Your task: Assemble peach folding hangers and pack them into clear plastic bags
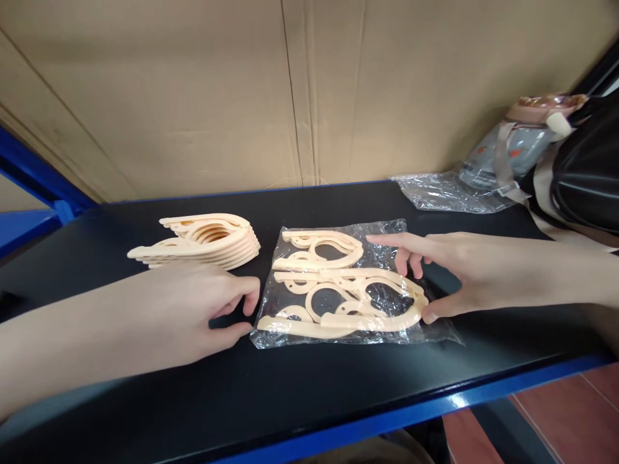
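Note:
A clear plastic bag (pixel 293 299) lies flat on the black shelf with several cream folding hangers (pixel 326 330) inside it. At the bag's left edge is my left hand (pixel 200 312), its thumb tip by the lower left corner. A gap shows between that thumb and the bent fingers. My right hand (pixel 447 267) rests at the bag's right side with fingers apart. Its index finger stretches over the upper part, and the thumb touches the bag near the rounded hanger end. Beyond my left hand sits a neat stack of cream folding hangers (pixel 213 241), partly covered by that hand.
The black shelf (pixel 290 393) has a blue metal front edge (pixel 387 422). Cardboard (pixel 203 96) stands behind it. At the back right are a crumpled plastic bag (pixel 440 192), a water bottle with a strap (pixel 507 151), and a black bag (pixel 590 161).

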The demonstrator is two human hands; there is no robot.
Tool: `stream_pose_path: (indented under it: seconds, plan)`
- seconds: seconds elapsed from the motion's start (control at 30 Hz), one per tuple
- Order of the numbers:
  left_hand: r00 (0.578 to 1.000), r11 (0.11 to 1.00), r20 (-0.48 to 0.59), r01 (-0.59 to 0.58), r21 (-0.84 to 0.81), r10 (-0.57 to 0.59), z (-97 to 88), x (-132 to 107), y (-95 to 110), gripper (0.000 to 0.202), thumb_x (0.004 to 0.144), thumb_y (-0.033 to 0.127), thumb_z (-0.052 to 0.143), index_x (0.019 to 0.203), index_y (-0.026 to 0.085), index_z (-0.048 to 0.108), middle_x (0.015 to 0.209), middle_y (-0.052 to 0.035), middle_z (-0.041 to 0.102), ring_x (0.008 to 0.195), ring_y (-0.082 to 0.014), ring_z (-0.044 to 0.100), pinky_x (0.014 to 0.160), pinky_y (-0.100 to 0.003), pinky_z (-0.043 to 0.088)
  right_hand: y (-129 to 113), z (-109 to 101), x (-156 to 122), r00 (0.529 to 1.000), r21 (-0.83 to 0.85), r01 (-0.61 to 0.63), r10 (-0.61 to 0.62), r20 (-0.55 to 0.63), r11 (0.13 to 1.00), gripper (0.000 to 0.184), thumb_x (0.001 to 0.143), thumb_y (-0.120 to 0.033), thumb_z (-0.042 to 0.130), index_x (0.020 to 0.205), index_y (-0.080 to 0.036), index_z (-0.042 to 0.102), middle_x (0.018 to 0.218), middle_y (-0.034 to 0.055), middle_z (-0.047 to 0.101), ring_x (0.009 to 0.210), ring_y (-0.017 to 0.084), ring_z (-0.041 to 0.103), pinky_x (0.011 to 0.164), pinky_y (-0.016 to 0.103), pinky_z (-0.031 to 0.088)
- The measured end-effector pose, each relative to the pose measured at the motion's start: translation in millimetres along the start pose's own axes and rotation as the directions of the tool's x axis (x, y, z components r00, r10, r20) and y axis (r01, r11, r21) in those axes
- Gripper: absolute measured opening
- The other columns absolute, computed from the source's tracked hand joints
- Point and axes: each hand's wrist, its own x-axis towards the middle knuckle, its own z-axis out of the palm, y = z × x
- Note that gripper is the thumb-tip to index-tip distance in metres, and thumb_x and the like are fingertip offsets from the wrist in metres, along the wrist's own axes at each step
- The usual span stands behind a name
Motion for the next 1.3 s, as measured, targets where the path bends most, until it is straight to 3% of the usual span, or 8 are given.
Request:
stream_pose_path:
  seconds: [0.13,0.4,0.57,0.83,1.07,1.3]
  plan:
    - [0.995,0.996,0.100,0.035,-0.084,-0.026,-0.1,4,-1,0.015,0.078,0.025,0.048,0.065,0.024,0.055,0.050,0.0038,0.047,0.041,-0.0111,0.041,0.037,-0.023,0.023,-7,3,4,0.992,0.071,-0.026,0.017,0.122,0.997,0.096,0.077,-0.047,0.073,0.154,-0.040,0.016,0.094,-0.0016,0.068,0.081,0.020,0.066,0.064,0.028,0.055]
    - [0.995,0.991,0.094,0.041,-0.127,-0.029,-0.6,9,3,0.013,0.078,0.025,0.049,0.066,0.025,0.053,0.052,0.0038,0.043,0.043,-0.0110,0.041,0.038,-0.022,0.024,-11,20,13,0.998,0.219,0.029,-0.039,0.043,0.975,0.092,0.081,-0.043,0.071,0.153,-0.042,0.015,0.102,-0.0030,0.065,0.086,0.016,0.062,0.079,0.031,0.055]
    - [0.997,0.993,0.066,0.055,-0.103,-0.048,-0.4,9,0,0.018,0.079,0.031,0.057,0.065,0.024,0.050,0.052,0.0026,0.048,0.044,-0.0122,0.043,0.038,-0.024,0.022,-11,27,20,0.997,0.288,0.077,-0.074,-0.019,0.955,0.083,0.082,-0.042,0.071,0.151,-0.039,0.023,0.105,-0.0013,0.064,0.085,0.015,0.062,0.078,0.031,0.054]
    - [0.996,0.996,0.065,0.059,-0.063,-0.055,0.7,7,1,0.006,0.076,0.030,0.051,0.074,0.025,0.054,0.054,0.0048,0.048,0.043,-0.0104,0.042,0.039,-0.023,0.023,-9,32,23,0.989,0.239,0.132,-0.113,-0.090,0.962,0.074,0.085,-0.041,0.068,0.149,-0.036,0.032,0.103,0.0013,0.067,0.085,0.018,0.064,0.078,0.034,0.054]
    - [0.996,0.996,0.094,0.003,-0.086,0.005,-1.5,-1,5,0.013,0.077,0.026,0.052,0.066,0.024,0.047,0.053,0.0051,0.049,0.041,-0.0100,0.043,0.036,-0.022,0.025,-8,33,23,0.985,0.142,0.151,-0.137,-0.101,0.978,0.077,0.081,-0.047,0.070,0.148,-0.037,0.034,0.098,0.0003,0.068,0.082,0.019,0.063,0.076,0.035,0.053]
    - [0.998,0.990,0.066,0.020,-0.137,-0.011,-2.6,0,9,0.020,0.078,0.042,0.062,0.069,0.025,0.055,0.050,0.0041,0.049,0.036,-0.0103,0.042,0.032,-0.022,0.024,-7,35,23,0.979,0.105,0.179,-0.166,-0.118,0.978,0.072,0.082,-0.043,0.069,0.147,-0.033,0.037,0.095,0.0003,0.067,0.086,0.018,0.062,0.082,0.035,0.051]
